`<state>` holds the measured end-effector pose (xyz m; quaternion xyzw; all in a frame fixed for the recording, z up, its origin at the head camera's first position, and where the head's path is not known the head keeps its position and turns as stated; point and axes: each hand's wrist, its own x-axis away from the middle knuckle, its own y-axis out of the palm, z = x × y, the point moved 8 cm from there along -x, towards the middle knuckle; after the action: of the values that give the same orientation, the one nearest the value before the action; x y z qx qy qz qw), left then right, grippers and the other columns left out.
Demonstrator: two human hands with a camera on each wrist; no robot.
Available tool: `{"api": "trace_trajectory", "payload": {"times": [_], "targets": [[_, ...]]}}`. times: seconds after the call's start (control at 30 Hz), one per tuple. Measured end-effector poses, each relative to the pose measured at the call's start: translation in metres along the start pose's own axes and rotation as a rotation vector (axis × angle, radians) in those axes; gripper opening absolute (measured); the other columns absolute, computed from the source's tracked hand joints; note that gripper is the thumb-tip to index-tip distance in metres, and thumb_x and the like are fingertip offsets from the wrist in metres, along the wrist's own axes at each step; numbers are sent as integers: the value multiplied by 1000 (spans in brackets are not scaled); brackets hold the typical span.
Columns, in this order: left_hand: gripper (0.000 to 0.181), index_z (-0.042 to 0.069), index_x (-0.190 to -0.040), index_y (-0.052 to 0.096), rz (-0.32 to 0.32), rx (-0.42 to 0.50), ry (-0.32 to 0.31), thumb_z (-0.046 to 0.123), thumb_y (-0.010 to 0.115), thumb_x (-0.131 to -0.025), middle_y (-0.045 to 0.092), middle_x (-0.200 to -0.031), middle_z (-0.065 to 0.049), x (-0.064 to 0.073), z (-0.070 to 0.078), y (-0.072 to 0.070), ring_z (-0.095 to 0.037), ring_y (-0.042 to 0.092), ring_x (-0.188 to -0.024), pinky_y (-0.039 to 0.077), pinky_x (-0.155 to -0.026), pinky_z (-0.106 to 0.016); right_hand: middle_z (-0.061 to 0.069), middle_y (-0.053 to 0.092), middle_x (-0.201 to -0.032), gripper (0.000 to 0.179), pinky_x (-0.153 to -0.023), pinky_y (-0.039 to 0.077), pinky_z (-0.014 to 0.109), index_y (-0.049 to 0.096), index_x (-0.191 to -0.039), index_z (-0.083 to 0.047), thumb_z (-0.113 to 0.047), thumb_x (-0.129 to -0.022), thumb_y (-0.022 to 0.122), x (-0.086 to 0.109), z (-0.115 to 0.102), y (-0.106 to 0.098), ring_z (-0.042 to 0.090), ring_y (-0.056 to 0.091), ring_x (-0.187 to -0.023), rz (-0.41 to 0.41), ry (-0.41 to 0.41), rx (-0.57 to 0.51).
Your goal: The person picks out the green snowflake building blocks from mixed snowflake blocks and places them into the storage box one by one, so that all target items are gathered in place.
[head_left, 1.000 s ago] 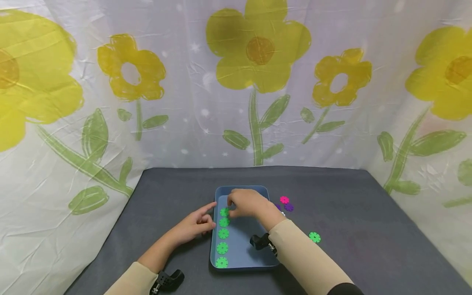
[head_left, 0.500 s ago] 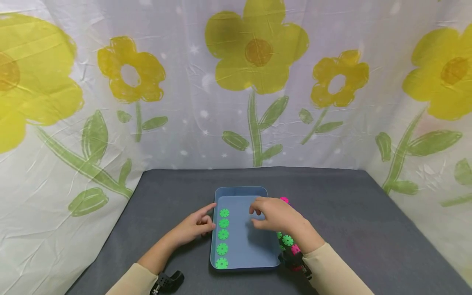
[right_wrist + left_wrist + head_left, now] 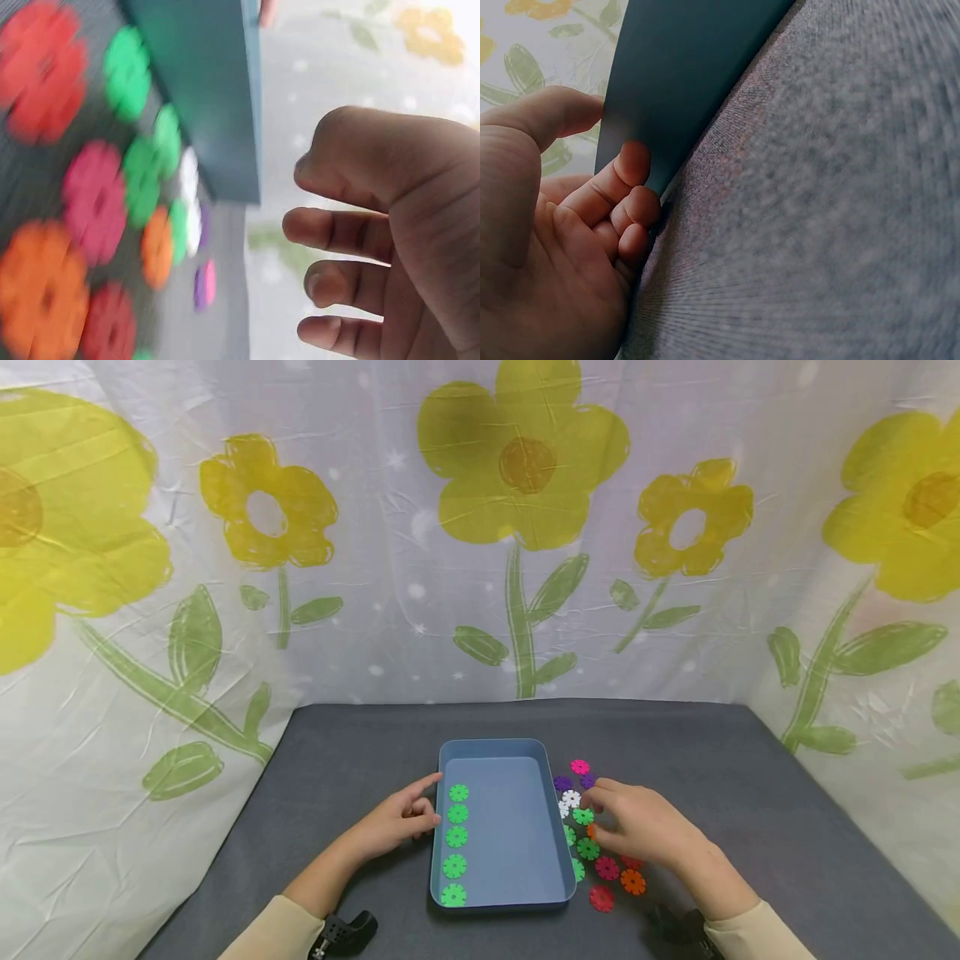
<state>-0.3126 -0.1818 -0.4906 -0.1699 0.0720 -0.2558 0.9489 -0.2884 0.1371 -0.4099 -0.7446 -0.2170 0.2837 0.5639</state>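
A blue rectangular tray (image 3: 517, 835) lies on the table, with a column of several green snowflake-shaped discs (image 3: 456, 837) along its left side. My left hand (image 3: 392, 820) touches the tray's left edge; in the left wrist view its thumb is at the rim and its fingertips (image 3: 634, 161) are against the outer wall. Over the loose discs right of the tray hovers my right hand (image 3: 648, 825), fingers apart and loosely bent, holding nothing. Near its fingertips are a green disc (image 3: 582, 817) and a white disc (image 3: 571, 798). Part of an orange disc is hidden under the hand.
Loose discs beside the tray include a pink one (image 3: 580, 767), a purple one (image 3: 563, 783), a red one (image 3: 602, 898) and an orange one (image 3: 633, 882). A dark grey cloth (image 3: 360, 735) covers the table. Behind it hangs a flower-print curtain (image 3: 390, 610).
My right hand has moved from the tray's upper left, across the tray, to the loose discs on the right, uncovering the green column. My left hand stays at the tray's edge.
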Motion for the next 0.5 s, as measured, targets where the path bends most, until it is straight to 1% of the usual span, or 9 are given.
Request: {"api": "trace_trajectory", "payload": {"times": [0.1,0.2,0.27,0.33,0.37,0.43,0.5], "targets": [[74,1,-162,20,0,2,-1,14,63,-103,58,-80,-9,1,0,1,-18,53,-72,46,-65,-31,-6,61,-98,26,-66,52,31,72,-106,-15,-9,-82,77,16,19,1,10,59,-81,-32,69,8],[74,2,-163,20,1,-3,-12,15,63,-103,58,-80,-7,1,0,1,-17,54,-72,46,-65,-30,-8,61,-100,29,-71,53,34,73,-106,-16,-7,-80,78,31,39,4,12,62,-85,-77,152,0],[74,2,-163,20,-2,-5,-12,14,62,-104,58,-80,-7,0,0,1,-17,54,-72,46,-66,-31,-8,60,-100,29,-74,54,36,74,-106,-17,-9,-79,81,41,51,8,11,61,-85,-122,218,-18],[74,3,-163,20,-2,-9,-15,15,62,-104,58,-80,-7,0,0,1,-17,54,-73,46,-66,-31,-8,59,-99,29,-77,54,39,74,-105,-16,-12,-79,85,48,61,11,11,61,-85,-160,258,-30],[73,3,-163,20,-2,-9,-14,15,62,-104,59,-80,-8,0,0,0,-17,54,-73,47,-65,-31,-9,58,-97,28,-79,54,40,75,-104,-16,-14,-78,87,51,65,13,11,60,-84,-173,268,-31],[73,3,-163,21,-2,-11,-13,15,62,-104,59,-81,-8,-1,-1,0,-18,54,-73,46,-65,-31,-9,58,-95,27,-79,54,40,75,-102,-15,-16,-79,88,54,70,16,10,59,-84,-178,259,-30],[73,3,-163,21,1,-14,-14,15,63,-104,59,-81,-7,-1,-2,-1,-18,54,-73,46,-64,-31,-9,58,-94,24,-77,53,39,76,-100,-15,-17,-80,88,55,73,17,9,59,-82,-155,213,-18]]}}
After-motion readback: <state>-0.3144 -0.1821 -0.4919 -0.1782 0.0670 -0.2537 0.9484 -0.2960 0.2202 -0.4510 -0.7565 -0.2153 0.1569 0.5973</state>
